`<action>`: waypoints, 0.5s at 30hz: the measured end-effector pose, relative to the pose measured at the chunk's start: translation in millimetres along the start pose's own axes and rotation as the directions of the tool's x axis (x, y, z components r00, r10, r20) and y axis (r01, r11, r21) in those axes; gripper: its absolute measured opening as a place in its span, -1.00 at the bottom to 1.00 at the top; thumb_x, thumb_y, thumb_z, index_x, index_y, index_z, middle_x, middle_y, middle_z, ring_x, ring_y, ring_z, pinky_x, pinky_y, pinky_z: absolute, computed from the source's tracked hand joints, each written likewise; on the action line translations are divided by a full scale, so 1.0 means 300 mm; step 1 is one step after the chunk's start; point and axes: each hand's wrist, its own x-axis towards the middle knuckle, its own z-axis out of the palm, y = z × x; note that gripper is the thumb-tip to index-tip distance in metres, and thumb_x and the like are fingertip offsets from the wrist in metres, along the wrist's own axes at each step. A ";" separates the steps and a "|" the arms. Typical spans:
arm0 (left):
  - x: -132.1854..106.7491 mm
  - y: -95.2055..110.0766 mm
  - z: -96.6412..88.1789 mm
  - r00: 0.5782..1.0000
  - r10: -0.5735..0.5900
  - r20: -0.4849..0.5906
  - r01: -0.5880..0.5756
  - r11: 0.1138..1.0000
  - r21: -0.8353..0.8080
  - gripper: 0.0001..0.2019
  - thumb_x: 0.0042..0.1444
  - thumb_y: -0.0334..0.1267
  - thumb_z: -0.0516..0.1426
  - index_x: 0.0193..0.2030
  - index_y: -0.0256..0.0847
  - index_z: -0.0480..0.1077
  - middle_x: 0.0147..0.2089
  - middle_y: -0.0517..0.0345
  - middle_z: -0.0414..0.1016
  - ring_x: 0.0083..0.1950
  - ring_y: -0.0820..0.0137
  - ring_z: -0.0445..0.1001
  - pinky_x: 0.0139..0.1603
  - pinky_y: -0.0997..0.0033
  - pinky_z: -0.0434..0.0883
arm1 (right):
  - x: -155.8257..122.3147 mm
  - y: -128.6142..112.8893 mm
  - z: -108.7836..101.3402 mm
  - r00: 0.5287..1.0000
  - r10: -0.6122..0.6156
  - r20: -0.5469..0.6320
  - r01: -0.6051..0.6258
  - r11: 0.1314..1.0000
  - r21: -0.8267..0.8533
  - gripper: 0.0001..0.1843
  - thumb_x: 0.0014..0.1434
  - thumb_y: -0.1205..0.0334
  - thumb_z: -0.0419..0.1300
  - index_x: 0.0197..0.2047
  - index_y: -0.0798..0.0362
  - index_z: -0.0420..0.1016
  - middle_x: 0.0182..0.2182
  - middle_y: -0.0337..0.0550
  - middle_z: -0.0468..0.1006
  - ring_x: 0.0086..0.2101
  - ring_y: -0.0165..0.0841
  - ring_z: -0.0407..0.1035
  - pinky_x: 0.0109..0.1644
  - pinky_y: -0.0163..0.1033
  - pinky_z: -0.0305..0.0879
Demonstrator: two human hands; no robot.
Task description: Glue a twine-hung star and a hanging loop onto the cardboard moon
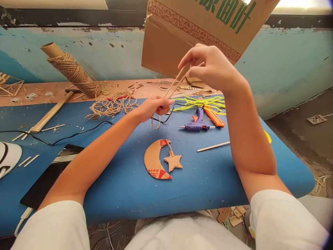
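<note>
A loop of jute twine (173, 85) is stretched between my two hands above the blue table. My left hand (155, 107) is closed on the lower part of the twine, and a short curl of it hangs below the fingers. Higher and to the right, my right hand (205, 66) pinches the upper end between thumb and fingers. Below them on the table lies a cardboard crescent moon (153, 160) with red print. Beside its inner curve is a small cardboard star (173, 162), joined to the moon's upper tip by a bit of twine.
A purple glue gun (198, 121) and an orange cutter (214, 116) lie right of centre, near yellow-green strands (208, 101). A twine roll (75, 74), tangled twine (111, 106), a hammer (50, 113) and a black phone (39, 189) are leftward. A cardboard box (166, 45) stands behind.
</note>
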 end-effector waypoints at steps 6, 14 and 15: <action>0.004 -0.003 0.012 0.998 0.048 -0.041 -0.049 0.999 -0.011 -0.45 0.46 0.11 0.19 -0.53 -0.13 0.33 -0.39 -0.02 0.50 -0.26 0.31 0.54 -0.18 0.30 0.49 | -0.093 0.102 -0.079 0.980 0.156 0.125 -0.123 0.963 -0.241 -0.36 0.45 0.52 0.18 0.51 0.01 0.54 0.51 0.07 0.45 0.40 -0.33 0.38 0.34 -0.22 0.36; 0.006 0.000 -0.019 0.973 0.083 -0.215 -0.091 0.996 -0.026 -0.48 0.56 -0.07 0.00 0.15 -0.18 0.81 0.33 -0.01 0.79 0.40 0.09 0.65 0.36 0.07 0.60 | -0.532 0.438 -0.248 0.439 0.884 0.162 -0.516 0.395 -0.760 -0.65 0.29 0.24 0.55 -0.41 -0.06 0.50 -0.36 -0.03 0.69 -0.32 -0.13 0.46 -0.11 0.04 0.23; 0.004 0.005 -0.017 0.972 0.093 -0.214 -0.099 0.995 -0.020 -0.46 0.59 -0.09 -0.02 0.20 -0.16 0.80 0.38 0.03 0.78 0.46 0.07 0.63 0.43 0.03 0.58 | -0.581 0.467 -0.249 0.426 0.886 0.183 -0.544 0.412 -0.731 -0.61 0.27 0.26 0.54 -0.43 -0.09 0.43 -0.41 -0.06 0.65 -0.36 -0.14 0.44 -0.15 0.04 0.23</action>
